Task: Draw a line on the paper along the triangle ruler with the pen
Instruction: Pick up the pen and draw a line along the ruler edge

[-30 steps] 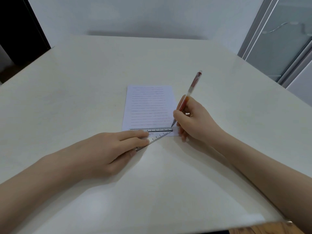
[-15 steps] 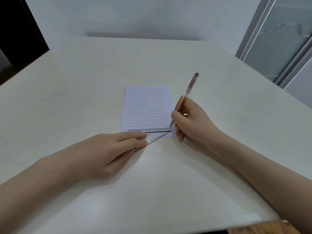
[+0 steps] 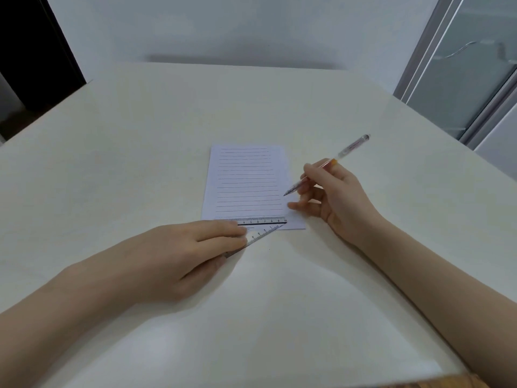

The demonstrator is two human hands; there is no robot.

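Observation:
A small sheet of paper [image 3: 247, 180] covered with several drawn horizontal lines lies in the middle of the white table. A clear triangle ruler [image 3: 264, 223] lies across the paper's near edge, its long scale edge parallel to the lines. My left hand [image 3: 190, 253] presses flat on the ruler's left part and hides it. My right hand [image 3: 333, 197] holds a clear pen with red ink [image 3: 327, 163], tilted to the right. The pen's tip hovers above the paper's right edge, well above the ruler and off the sheet's surface.
The white table [image 3: 140, 149] spreads wide around the paper. A grey wall stands beyond the far edge, a dark opening [image 3: 30, 51] is at the far left, and a glass door with a metal frame [image 3: 461, 74] is at the right.
My right hand has lifted the pen away from the ruler's right end and moved it up and right, laying it flatter. My left hand stays on the ruler.

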